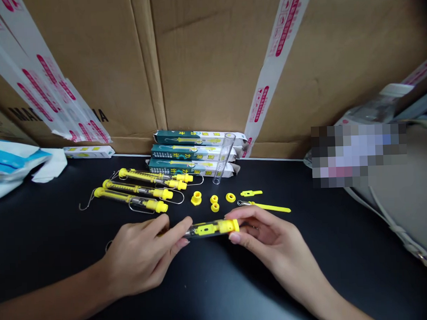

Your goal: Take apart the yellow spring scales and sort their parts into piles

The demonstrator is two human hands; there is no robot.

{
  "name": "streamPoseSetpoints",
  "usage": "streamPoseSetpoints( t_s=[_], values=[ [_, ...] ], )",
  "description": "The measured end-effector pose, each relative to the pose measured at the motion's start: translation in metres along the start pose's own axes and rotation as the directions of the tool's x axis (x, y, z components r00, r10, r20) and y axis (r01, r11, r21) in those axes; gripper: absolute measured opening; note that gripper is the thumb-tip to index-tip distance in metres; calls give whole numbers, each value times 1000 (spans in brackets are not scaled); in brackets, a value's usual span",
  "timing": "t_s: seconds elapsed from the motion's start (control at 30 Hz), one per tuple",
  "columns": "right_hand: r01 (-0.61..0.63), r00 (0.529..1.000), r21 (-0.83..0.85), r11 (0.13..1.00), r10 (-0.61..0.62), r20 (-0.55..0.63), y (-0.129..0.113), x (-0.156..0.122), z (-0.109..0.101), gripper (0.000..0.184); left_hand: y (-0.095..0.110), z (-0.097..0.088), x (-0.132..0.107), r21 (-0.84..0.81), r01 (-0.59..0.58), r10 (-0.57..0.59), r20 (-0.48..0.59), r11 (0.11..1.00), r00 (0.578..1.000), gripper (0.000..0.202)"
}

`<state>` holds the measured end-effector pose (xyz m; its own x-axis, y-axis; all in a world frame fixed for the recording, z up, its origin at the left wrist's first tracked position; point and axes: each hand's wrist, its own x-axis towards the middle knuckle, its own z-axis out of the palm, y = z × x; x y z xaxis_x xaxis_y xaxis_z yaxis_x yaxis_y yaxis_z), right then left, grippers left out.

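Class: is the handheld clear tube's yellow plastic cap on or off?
On: the yellow cap sits on the clear tube, touching the right hand; how tightly, cannot tell.

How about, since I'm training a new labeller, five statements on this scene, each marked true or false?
1. The left hand and the right hand hold the same yellow-capped tube. True.
2. The middle group of printed boxes numbers five. False: three printed boxes lie there.
3. Several hooked spring scales lie beyond the left hand. True.
4. The loose yellow parts lie nearer the person than the hands. False: the loose yellow parts lie beyond them, towards the boxes.
5. The plastic bottle is at the left. False: the plastic bottle is at the right.
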<state>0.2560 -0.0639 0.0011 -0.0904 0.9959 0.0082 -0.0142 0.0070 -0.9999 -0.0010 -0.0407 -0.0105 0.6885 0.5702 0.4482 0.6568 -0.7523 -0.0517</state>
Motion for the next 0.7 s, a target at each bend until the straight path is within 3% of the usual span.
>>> streamPoseSetpoints(
  t_s=[0.23,0.53,0.7],
  values=[
    [40,997,-29,999,-38,64,0,-1,0,14,3,-1,0,-62,14,-14,-2,998,1000,21],
    [-5,991,-146,989,24,129,-8,3,-9,17,6,-4,5,12,31,-30,-58,999,998,15],
    [-4,991,-174,985,28,134,-11,3,-11,30,7,-5,8,15,33,-32,-59,999,998,16]
  ],
)
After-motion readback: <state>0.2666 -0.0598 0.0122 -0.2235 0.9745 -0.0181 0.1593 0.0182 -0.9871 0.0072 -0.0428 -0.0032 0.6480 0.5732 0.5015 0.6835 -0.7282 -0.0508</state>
